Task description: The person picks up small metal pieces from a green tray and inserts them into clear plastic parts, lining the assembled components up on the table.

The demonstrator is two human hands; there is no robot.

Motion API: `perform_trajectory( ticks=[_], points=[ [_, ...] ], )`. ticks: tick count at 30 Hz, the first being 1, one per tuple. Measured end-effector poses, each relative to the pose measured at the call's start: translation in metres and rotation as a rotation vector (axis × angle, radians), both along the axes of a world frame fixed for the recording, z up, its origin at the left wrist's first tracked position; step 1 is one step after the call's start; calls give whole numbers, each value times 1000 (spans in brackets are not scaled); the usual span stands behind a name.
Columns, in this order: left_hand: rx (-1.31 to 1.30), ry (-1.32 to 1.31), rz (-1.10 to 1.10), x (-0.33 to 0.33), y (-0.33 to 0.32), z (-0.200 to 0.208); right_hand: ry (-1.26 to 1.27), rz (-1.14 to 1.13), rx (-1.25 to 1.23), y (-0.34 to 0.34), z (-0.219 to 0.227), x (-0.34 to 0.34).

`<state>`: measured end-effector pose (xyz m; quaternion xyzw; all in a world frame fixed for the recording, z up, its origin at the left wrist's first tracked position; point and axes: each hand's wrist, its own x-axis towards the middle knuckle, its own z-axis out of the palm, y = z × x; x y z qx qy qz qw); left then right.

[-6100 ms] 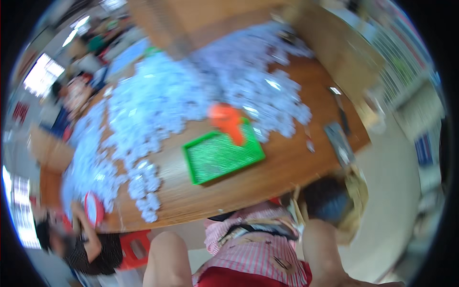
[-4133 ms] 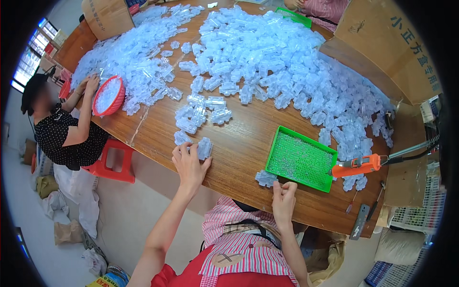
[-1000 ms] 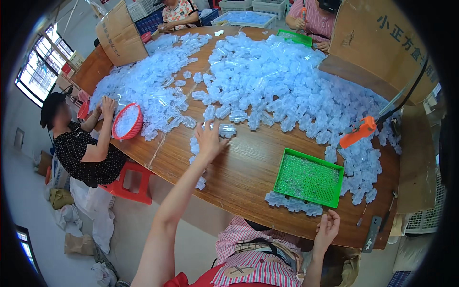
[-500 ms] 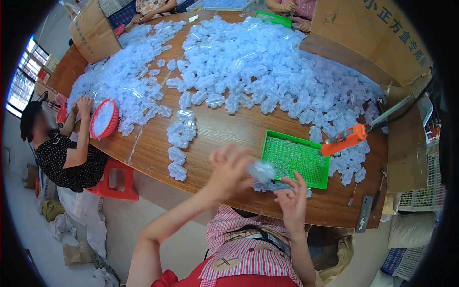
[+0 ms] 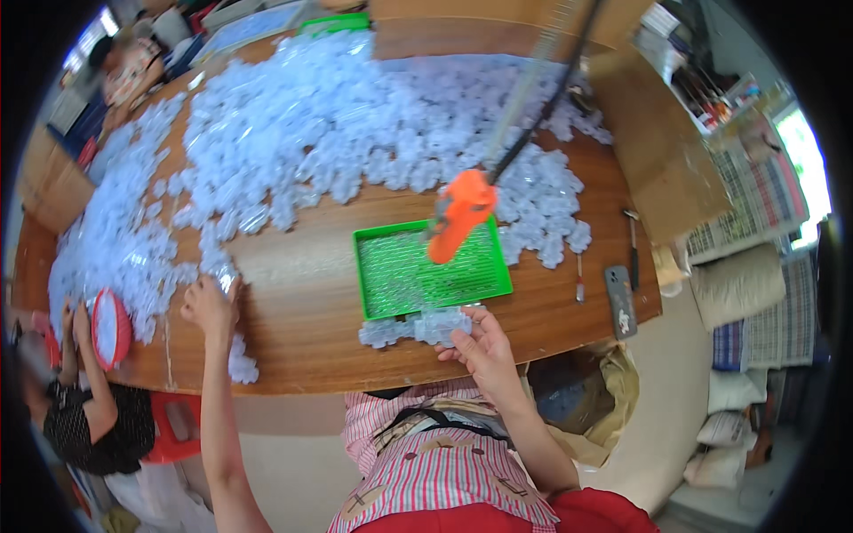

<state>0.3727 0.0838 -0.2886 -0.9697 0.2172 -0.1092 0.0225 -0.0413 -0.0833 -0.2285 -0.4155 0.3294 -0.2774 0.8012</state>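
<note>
Head view, and the right hand (image 5: 466, 330) pinches a clear plastic piece (image 5: 435, 326) below mid-frame, just under the green tray (image 5: 362, 275); over at centre left, the left hand (image 5: 213, 304), fingers curled, meets another clear piece (image 5: 225, 277) (gripped or merely touched, I can't tell)

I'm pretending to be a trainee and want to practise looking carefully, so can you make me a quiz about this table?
1. Which of the person's hands is nearer the green tray: A, left; B, right?
2. True or false: the left hand is inside the red basket.
3. Fill in: the hanging tool is coloured ____.

Key:
1. B, the right hand.
2. False; it is at the clear plastic pieces.
3. Orange.
</note>
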Motion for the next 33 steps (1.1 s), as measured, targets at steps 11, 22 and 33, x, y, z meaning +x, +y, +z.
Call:
perform_trajectory(
  ticks=[11,22,33],
  points=[
    [-417,102,-487,-50,-18,14,1001,-400,-1239,-31,-21,-64],
    [-936,1113,-455,-196,-16,54,922,-395,-1096,-28,-51,-62],
    [-799,1282,-733,-285,-89,65,972,-490,-971,-32,-31,-70]
  ],
)
